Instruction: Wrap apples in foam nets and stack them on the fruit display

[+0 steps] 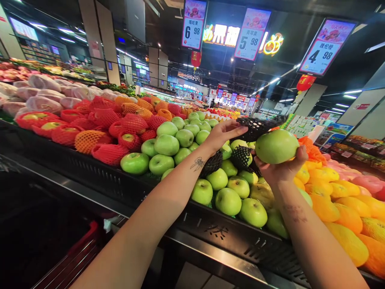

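Note:
A black foam fruit net point(255, 127) is pinched between the thumb and fingers of my left hand point(225, 133), which reaches over the fruit display. Just right of it, my right hand point(281, 170) grips a bare green apple point(277, 146) from below, palm turned up. The net's far end passes behind the top of this apple; I cannot tell whether they touch. Beneath both hands lies a pile of loose green apples point(227, 201). Several of these wear similar black nets, such as a netted apple point(242, 156) between my wrists.
The slatted black display edge point(222, 235) runs along the front of the fruit. Apples in red nets point(102, 120) lie left, oranges point(350, 216) right. A shopping cart point(75, 257) with a red part stands at lower left. Price screens point(252, 34) hang overhead.

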Tool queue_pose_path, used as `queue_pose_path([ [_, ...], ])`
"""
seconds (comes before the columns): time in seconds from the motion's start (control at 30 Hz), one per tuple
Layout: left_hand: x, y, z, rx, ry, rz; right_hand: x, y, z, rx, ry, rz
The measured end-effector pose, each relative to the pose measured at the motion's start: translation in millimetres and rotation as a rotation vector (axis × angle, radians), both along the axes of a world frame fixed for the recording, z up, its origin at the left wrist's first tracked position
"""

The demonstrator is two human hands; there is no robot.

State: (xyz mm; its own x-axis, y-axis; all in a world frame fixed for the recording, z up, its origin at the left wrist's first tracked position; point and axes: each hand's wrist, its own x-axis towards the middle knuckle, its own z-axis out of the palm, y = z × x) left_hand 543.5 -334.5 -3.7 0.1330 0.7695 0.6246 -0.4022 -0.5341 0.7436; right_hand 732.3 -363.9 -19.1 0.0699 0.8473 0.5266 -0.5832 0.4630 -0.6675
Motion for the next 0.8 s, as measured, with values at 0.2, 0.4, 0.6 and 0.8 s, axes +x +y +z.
queue_pose_path([
  [0.2, 3.7, 1.7, -2.9, 0.088, 0.163, -0.079, -2.9, 0.4, 3.0, -0.024, 0.057, -0.067],
  [0.4, 7.2, 6.3, -5.8, 0.076, 0.214, 0.014, -5.4, -1.7, 3.6, -0.038, 0.053, -0.118],
  [0.6, -1.0, 13.2, 0.6, 0.011, -0.200, 0.263, -9.7, -0.9, 5.2, -0.045, -0.033, -0.180],
  [0.8, -1.4, -6.7, 9.4, -0.219, -0.390, -0.087, -6.3, 13.6, -5.4, -0.125, -0.275, -0.326],
])
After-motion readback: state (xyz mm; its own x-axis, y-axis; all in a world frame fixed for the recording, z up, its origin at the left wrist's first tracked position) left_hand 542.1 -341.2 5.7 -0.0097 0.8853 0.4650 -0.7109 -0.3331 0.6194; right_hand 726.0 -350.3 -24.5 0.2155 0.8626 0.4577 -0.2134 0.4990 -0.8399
